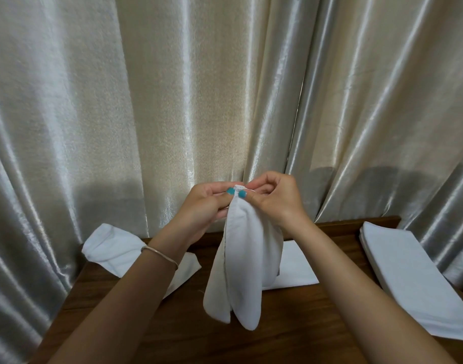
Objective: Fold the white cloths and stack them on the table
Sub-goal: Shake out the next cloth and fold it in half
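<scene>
The hanging cloth is pinched at its top by both hands, left and right together. Match the corners first. Then lower it flat on the surface.

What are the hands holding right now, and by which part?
Both the left hand and right hand pinch a white cloth by its top edge.

hung cloth hides flat cloth's middle | folded stack cut by right edge
</scene>
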Action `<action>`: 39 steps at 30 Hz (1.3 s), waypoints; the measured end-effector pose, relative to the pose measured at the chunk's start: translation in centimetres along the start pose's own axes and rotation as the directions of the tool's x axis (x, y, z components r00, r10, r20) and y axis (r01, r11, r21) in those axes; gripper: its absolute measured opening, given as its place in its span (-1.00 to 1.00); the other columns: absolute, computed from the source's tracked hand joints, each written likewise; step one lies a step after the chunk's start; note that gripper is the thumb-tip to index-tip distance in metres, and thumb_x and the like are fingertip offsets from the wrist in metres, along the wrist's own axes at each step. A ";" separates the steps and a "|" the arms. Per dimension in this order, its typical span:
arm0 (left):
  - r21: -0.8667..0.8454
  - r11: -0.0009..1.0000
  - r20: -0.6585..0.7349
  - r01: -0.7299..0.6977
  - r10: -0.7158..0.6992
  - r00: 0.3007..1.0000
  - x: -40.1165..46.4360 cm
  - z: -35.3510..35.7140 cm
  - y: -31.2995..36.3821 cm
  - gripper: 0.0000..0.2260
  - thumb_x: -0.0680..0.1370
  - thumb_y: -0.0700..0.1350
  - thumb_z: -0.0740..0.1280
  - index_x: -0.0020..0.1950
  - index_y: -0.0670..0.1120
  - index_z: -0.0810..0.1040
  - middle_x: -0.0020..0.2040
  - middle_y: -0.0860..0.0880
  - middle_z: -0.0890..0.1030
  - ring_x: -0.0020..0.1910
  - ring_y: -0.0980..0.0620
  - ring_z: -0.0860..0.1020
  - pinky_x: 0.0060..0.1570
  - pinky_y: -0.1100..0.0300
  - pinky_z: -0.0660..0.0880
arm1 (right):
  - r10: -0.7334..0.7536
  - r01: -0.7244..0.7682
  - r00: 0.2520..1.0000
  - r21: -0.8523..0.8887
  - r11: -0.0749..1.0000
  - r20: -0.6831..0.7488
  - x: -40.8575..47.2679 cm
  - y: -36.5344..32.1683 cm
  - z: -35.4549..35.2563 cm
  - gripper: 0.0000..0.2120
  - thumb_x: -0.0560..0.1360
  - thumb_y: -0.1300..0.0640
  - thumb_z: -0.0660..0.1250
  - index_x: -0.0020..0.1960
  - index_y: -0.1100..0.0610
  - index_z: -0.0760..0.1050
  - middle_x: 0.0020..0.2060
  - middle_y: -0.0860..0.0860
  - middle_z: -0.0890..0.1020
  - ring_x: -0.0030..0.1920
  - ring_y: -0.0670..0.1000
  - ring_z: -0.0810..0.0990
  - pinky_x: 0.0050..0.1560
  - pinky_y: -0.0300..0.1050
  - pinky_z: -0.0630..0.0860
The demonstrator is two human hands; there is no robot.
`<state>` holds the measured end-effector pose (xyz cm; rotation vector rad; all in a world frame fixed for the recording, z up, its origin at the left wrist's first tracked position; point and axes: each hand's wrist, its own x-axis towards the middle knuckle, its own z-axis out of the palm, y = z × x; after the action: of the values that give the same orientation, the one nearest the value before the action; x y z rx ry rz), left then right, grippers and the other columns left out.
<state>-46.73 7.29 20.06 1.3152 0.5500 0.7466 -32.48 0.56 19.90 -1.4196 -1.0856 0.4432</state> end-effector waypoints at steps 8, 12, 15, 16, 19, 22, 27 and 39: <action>0.129 0.989 -0.091 -0.076 0.088 0.992 0.2 0.2 -0.7 -0.82 0.50 -0.18 0.40 0.07 -0.20 0.65 -0.11 -0.12 0.72 -0.11 0.01 0.69 -0.13 0.27 0.61 | -0.028 0.028 0.999 -0.013 1.000 -0.042 0.0 0.6 0.7 -0.80 0.31 0.19 0.59 -0.33 0.08 0.57 -0.50 -0.06 0.60 -0.47 -0.20 0.53 -0.31 -0.26 0.54; 0.169 0.983 -0.125 -0.072 0.094 0.988 0.5 0.2 -1.0 -0.86 0.53 -0.21 0.35 0.03 -0.21 0.66 -0.18 -0.09 0.70 -0.20 0.08 0.67 -0.19 0.30 0.59 | -0.020 0.021 0.998 0.016 1.000 -0.059 -0.5 1.0 1.1 -0.80 0.30 0.14 0.60 -0.33 0.12 0.58 -0.45 0.06 0.63 -0.39 -0.07 0.59 -0.21 -0.11 0.60; 0.216 0.973 -0.147 -0.084 0.118 0.982 0.8 0.1 -1.0 -0.86 0.54 -0.21 0.34 0.01 -0.22 0.65 -0.22 -0.08 0.69 -0.28 0.13 0.66 -0.26 0.33 0.58 | 0.024 -0.024 1.000 0.021 0.999 -0.016 -0.5 1.5 1.1 -0.83 0.31 0.15 0.58 -0.31 0.07 0.59 -0.47 0.01 0.63 -0.41 -0.10 0.57 -0.24 -0.14 0.56; 0.215 0.973 -0.158 -0.086 0.121 0.980 0.9 0.1 -0.9 -0.85 0.54 -0.20 0.34 0.03 -0.24 0.64 -0.22 -0.09 0.68 -0.30 0.14 0.65 -0.28 0.33 0.58 | 0.047 -0.047 0.999 0.015 0.999 0.005 -0.6 1.8 1.0 -0.84 0.33 0.18 0.57 -0.31 0.06 0.59 -0.47 0.00 0.61 -0.42 -0.10 0.55 -0.25 -0.15 0.54; 0.237 0.965 -0.208 -0.112 0.163 0.965 1.5 -0.4 -0.6 -0.85 0.55 -0.18 0.34 0.01 -0.22 0.64 -0.18 -0.09 0.66 -0.26 0.10 0.61 -0.18 0.25 0.57 | 0.127 -0.123 0.990 -0.074 0.990 0.057 -0.9 3.2 0.8 -0.84 0.35 0.26 0.49 -0.29 0.06 0.55 -0.52 -0.03 0.51 -0.48 -0.11 0.44 -0.29 -0.19 0.45; 0.293 0.946 -0.233 -0.141 0.213 0.949 2.3 -1.1 0.0 -0.90 0.54 -0.16 0.35 -0.11 -0.06 0.66 -0.11 -0.08 0.67 -0.08 0.02 0.60 0.04 0.11 0.52 | 0.180 -0.144 0.973 -0.228 0.963 0.145 -1.6 4.7 0.5 -0.90 0.33 0.25 0.45 -0.27 0.08 0.58 -0.56 -0.13 0.55 -0.52 -0.18 0.49 -0.35 -0.20 0.49; 0.294 0.938 -0.331 -0.186 0.282 0.901 4.1 -3.1 1.7 -0.87 0.54 -0.16 0.34 -0.13 -0.01 0.66 -0.16 0.13 0.66 -0.12 0.10 0.60 0.11 0.09 0.53 | 0.371 -0.214 0.879 -0.446 0.869 0.301 -3.0 7.2 0.1 -0.91 0.24 0.11 0.45 -0.28 0.10 0.59 -0.30 0.02 0.69 -0.23 0.03 0.69 -0.20 -0.01 0.63; 0.343 0.927 -0.368 -0.150 0.280 0.887 6.7 -7.8 2.1 -0.82 0.52 -0.15 0.35 -0.23 0.05 0.66 0.03 -0.06 0.68 -0.06 0.07 0.61 0.06 0.14 0.53 | 0.270 0.283 0.867 -0.859 0.427 0.420 -4.4 10.2 -3.4 -0.59 0.28 -0.36 0.31 -0.24 -0.01 0.53 -0.40 -0.13 0.49 -0.17 -0.06 0.52 0.26 -0.06 0.25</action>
<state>-48.43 17.63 21.02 1.5319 0.8948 1.1780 -28.41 -3.11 9.71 -2.3498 -1.9600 0.1810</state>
